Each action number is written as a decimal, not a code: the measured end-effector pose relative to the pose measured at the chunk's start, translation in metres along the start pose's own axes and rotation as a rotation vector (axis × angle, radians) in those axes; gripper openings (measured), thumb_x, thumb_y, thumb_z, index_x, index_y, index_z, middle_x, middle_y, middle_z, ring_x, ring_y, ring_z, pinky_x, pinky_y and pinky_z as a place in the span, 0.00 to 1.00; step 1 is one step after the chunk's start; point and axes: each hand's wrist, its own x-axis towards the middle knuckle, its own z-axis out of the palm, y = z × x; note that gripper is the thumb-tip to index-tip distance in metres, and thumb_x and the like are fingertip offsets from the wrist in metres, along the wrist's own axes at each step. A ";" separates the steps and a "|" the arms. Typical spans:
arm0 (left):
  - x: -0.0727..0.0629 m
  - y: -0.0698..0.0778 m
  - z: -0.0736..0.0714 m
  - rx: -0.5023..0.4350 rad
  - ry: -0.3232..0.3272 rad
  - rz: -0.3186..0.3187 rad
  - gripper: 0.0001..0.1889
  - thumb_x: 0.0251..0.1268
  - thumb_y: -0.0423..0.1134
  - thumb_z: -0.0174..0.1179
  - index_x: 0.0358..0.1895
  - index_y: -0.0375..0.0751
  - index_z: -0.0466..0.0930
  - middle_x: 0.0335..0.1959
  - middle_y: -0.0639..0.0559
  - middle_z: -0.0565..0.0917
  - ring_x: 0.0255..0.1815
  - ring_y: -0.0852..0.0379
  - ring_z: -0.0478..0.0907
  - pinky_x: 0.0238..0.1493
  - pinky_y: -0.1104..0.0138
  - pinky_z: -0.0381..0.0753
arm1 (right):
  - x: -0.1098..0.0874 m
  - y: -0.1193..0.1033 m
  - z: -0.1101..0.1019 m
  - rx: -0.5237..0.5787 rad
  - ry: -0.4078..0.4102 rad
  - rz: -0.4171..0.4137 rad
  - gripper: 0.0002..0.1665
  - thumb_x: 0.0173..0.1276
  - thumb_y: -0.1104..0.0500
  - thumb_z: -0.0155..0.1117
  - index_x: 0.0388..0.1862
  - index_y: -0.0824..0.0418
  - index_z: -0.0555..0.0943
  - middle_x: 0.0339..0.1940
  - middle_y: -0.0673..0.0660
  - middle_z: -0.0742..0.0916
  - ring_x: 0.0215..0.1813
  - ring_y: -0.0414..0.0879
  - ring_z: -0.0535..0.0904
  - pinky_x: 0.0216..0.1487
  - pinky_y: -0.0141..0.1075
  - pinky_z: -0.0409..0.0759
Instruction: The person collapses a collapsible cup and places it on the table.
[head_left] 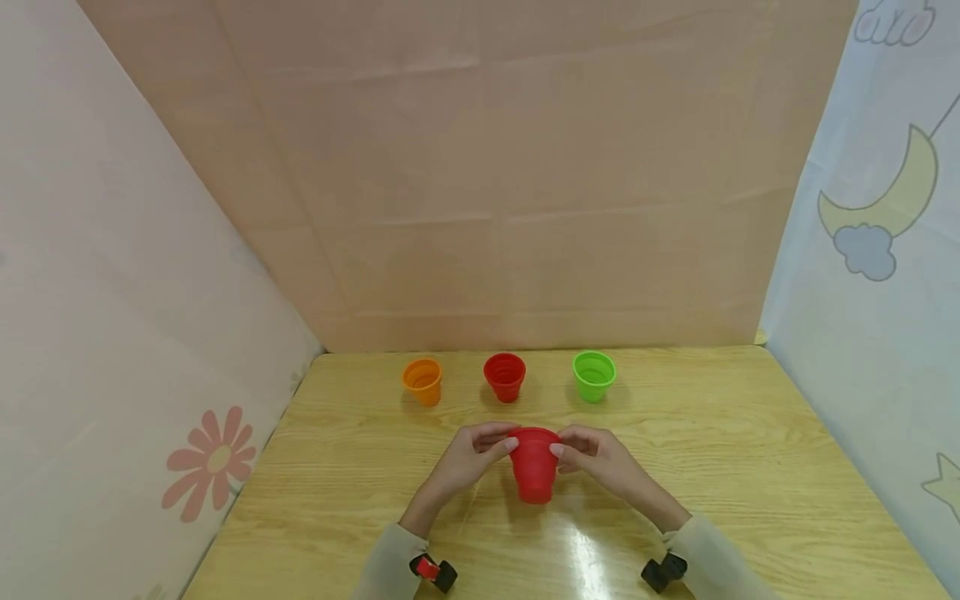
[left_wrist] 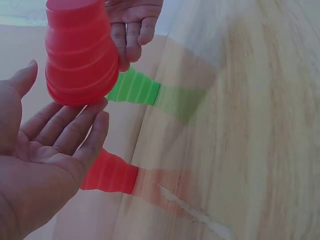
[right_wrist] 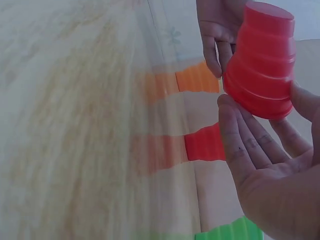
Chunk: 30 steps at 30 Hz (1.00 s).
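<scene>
Backdrop: a beige sheet (head_left: 480, 167) closes off the far side, behind everything you handle.
Bench: the wooden bench (head_left: 315, 517) carries three cups in a row along its far side, while the held red cup (head_left: 535, 475) is up off the surface. Judging by that, the lifting is done; setting this cup down and letting it go is not yet done.
Left hand: your left hand (head_left: 468, 457) reaches in from the near left and grasps the cup's left side at the rim. In the left wrist view its thumb seems to stand just off the wall, so you cannot tell how firmly it presses.
Right hand: your right hand (head_left: 606, 457) mirrors it from the near right, thumb against the wall, fingers at the rim.
Held cup: it sits between your two hands, on the near side of the row, rim upward and seemingly leaning toward the far side, narrow base down.
Far cups: the orange cup (head_left: 424, 390) stands left, the far red cup (head_left: 506, 385) in the middle, the green cup (head_left: 594, 385) right, all upright, apart from one another and touched by neither hand.
Wrist straps: your left strap (head_left: 446, 575) shows a red piece.
</scene>
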 end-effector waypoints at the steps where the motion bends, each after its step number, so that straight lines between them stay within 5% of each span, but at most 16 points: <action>1: 0.000 0.000 0.000 -0.009 -0.003 0.002 0.21 0.76 0.50 0.64 0.66 0.46 0.84 0.60 0.44 0.89 0.53 0.54 0.89 0.65 0.49 0.86 | 0.000 0.001 0.000 0.015 -0.009 0.005 0.18 0.80 0.56 0.63 0.57 0.70 0.82 0.47 0.60 0.91 0.46 0.43 0.91 0.53 0.54 0.91; 11: 0.003 -0.007 0.002 -0.162 -0.049 0.001 0.21 0.77 0.44 0.64 0.63 0.34 0.83 0.57 0.39 0.89 0.46 0.63 0.89 0.61 0.49 0.88 | 0.000 0.001 0.002 0.079 -0.063 0.068 0.19 0.85 0.53 0.55 0.55 0.70 0.81 0.43 0.56 0.93 0.44 0.48 0.92 0.52 0.51 0.91; 21: 0.002 -0.011 0.011 -0.293 0.010 -0.121 0.20 0.74 0.45 0.67 0.60 0.35 0.85 0.50 0.44 0.92 0.43 0.58 0.90 0.54 0.57 0.92 | -0.004 -0.002 0.005 0.109 -0.022 0.153 0.27 0.85 0.50 0.54 0.58 0.75 0.81 0.38 0.54 0.92 0.39 0.45 0.90 0.41 0.41 0.92; 30: -0.001 -0.018 0.024 -0.514 0.021 -0.195 0.19 0.77 0.44 0.63 0.60 0.35 0.84 0.46 0.47 0.93 0.40 0.58 0.92 0.49 0.61 0.92 | -0.004 -0.003 0.008 0.274 0.008 0.214 0.27 0.84 0.55 0.55 0.65 0.78 0.78 0.45 0.57 0.93 0.46 0.46 0.92 0.55 0.44 0.91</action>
